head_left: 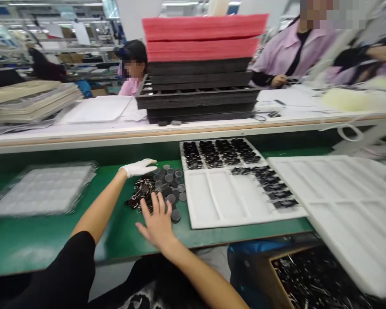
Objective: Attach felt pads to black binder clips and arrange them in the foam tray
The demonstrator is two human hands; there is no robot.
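Observation:
My left hand (139, 168), in a white glove, lies flat with fingers stretched out at the far edge of a pile of small dark round parts (162, 189) on the green belt (35, 240). My bare right hand (156, 221) rests open on the near side of the same pile, fingers spread over the parts. Just right of the pile sits a white compartment tray (218, 201), with dark parts filling its far and right pockets; its near left pockets are bare.
A second white tray (350, 201) lies at the right. A bagged tray (43, 189) sits at the left. Stacked black and red foam trays (199, 68) stand on the shelf behind. People work beyond it. A box of dark parts (312, 279) is at lower right.

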